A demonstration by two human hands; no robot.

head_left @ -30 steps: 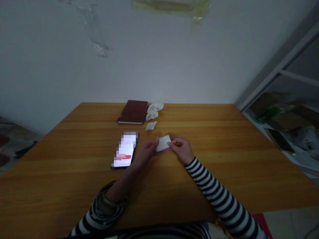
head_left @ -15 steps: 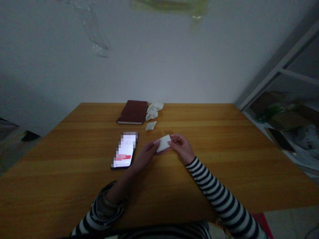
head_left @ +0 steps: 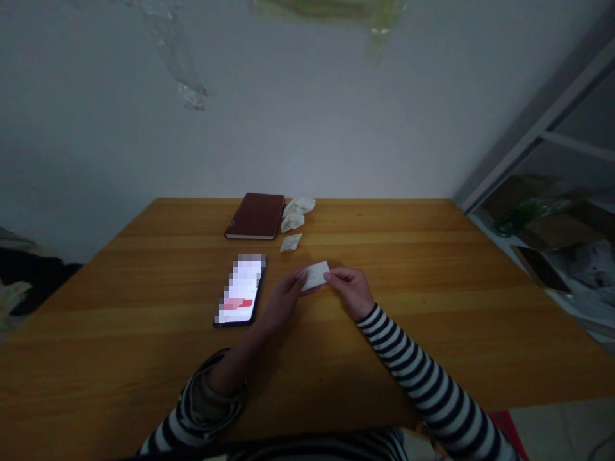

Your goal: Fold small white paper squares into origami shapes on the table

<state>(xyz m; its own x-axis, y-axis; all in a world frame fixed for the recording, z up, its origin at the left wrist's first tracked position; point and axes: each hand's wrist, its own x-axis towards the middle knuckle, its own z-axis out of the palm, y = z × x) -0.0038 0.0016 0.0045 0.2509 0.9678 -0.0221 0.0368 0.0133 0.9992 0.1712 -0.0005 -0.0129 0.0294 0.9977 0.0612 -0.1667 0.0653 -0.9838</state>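
A small folded white tissue [head_left: 316, 275] is held between my two hands above the middle of the table. My left hand [head_left: 284, 298] pinches its left side, the thumb lying on top and fingers partly hidden underneath. At the right edge, my right hand [head_left: 355, 292] grips it between thumb and fingertips. Just beyond the hands, a flat folded tissue [head_left: 291, 242] lies on the table, with two crumpled tissues [head_left: 293, 222] [head_left: 300, 206] behind it.
A phone [head_left: 240, 290] with its screen lit lies left of my left hand. Farther back is a dark red notebook [head_left: 256, 216], beside the crumpled tissues. The wooden table [head_left: 408, 250] meets a wall, and a shelf unit [head_left: 541, 269] stands at the right.
The fingers of my right hand have drawn closer together at the tissue's right edge. The tissue has hardly moved, and the things on the table lie as before.
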